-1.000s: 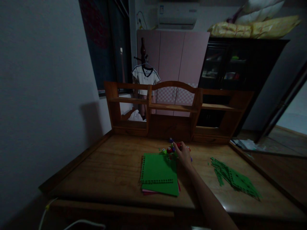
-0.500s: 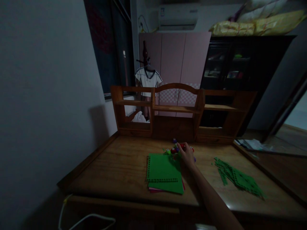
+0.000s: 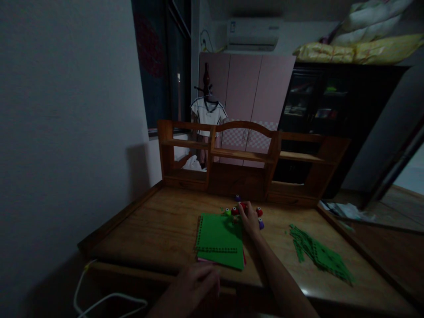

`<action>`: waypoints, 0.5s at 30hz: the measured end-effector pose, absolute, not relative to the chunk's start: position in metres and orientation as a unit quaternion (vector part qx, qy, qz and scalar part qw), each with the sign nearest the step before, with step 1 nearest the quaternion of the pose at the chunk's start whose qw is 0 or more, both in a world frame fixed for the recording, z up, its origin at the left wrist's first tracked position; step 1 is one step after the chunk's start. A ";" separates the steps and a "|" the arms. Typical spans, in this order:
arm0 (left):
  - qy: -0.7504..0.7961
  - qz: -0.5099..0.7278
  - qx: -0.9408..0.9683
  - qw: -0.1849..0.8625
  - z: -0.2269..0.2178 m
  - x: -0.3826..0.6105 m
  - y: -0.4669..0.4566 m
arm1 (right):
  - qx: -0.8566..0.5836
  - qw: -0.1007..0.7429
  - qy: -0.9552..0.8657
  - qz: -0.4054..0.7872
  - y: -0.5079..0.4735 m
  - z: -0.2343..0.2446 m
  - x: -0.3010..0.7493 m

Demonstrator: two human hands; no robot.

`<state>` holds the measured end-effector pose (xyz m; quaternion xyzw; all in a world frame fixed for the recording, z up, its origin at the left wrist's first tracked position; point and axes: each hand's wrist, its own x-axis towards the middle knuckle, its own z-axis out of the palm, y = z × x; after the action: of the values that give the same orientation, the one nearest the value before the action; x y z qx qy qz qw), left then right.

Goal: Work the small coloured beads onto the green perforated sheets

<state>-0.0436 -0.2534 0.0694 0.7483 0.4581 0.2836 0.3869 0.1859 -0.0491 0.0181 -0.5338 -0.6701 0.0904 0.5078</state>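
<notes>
My right hand [image 3: 249, 220] reaches across the wooden desk [image 3: 159, 229] into a cluster of small coloured craft punches [image 3: 236, 210]; its fingers curl over a red one, though the dim light hides whether they grip it. A stack of green sheets [image 3: 220, 238] with punched edges lies just left of that hand, over a pink sheet. My left hand [image 3: 195, 285] hovers at the desk's near edge, blurred, its fingers loosely bent and nothing visible in it.
A pile of green paper strips [image 3: 318, 254] lies at the right of the desk. A wooden shelf unit [image 3: 245, 154] stands along the back. A white cable [image 3: 99, 298] loops below the front left edge. Wardrobe and dark cabinet stand behind.
My left hand has come into view at the desk's near edge. The right hand stays among the punches; the view has shifted slightly.
</notes>
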 end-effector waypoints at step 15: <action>0.502 0.462 0.731 0.011 0.032 0.012 0.002 | -0.556 0.469 -0.684 0.059 -0.045 0.005 0.179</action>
<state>0.0125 0.0017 0.0321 0.7308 0.5020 0.4623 0.0108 0.1788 -0.0453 0.0049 -0.5557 -0.6838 0.0586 0.4692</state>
